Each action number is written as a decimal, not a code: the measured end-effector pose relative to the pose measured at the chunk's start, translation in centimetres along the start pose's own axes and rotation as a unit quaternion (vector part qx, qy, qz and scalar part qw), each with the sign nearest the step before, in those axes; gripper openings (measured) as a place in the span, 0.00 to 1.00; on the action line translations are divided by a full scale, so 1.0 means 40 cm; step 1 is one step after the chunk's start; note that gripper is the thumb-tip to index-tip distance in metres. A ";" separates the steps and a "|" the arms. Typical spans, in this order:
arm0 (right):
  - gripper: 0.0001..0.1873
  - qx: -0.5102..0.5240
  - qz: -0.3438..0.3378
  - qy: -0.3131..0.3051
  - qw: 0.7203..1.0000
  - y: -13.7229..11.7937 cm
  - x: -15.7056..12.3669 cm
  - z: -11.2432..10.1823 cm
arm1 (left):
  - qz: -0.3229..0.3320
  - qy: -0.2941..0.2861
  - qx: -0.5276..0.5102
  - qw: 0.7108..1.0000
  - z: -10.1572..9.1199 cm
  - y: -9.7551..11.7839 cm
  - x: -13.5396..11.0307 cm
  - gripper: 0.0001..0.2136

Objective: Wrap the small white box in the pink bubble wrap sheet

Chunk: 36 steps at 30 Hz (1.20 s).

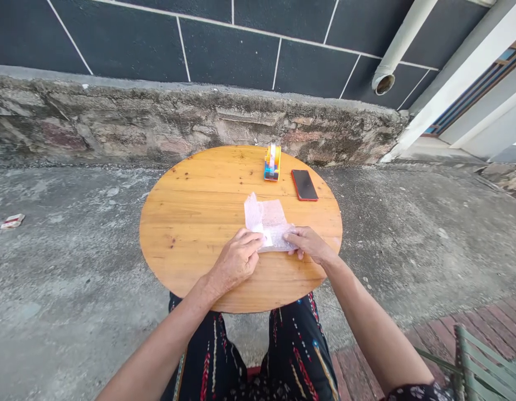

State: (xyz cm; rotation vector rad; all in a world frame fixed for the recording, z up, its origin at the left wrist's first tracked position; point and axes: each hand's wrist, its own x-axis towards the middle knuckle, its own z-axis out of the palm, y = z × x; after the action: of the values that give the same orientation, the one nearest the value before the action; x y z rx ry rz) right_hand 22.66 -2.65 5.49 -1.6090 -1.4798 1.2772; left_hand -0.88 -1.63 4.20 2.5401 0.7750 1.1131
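A sheet of pale pinkish bubble wrap (pixel 273 213) lies on the round wooden table (pixel 191 217), partly folded over a small white item (pixel 268 238) whose kind I cannot make out. At the wrap's left end, my left hand (pixel 240 256) rests with fingers bent together on the edge and the white item. My right hand (pixel 308 243) pinches the right end of the wrap, thumb on top and fingers underneath.
Toward the table's far side stands a yellow and blue tape dispenser (pixel 272 163). A phone with a red edge (pixel 304 185) lies to its right. Beyond are a stone ledge (pixel 157 125) and a drainpipe (pixel 402 47); a green chair (pixel 483 362) is at lower right.
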 end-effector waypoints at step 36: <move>0.17 -0.119 -0.160 0.204 0.958 -0.025 -0.019 0.144 | 0.010 -0.006 0.072 0.997 0.006 0.007 0.014 0.13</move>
State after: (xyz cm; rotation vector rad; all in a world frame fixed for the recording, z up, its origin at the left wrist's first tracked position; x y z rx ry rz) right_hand 17.04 -4.17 4.51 -1.5779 -1.5833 0.5633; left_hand -0.30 -1.52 4.50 2.6763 0.8580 1.0826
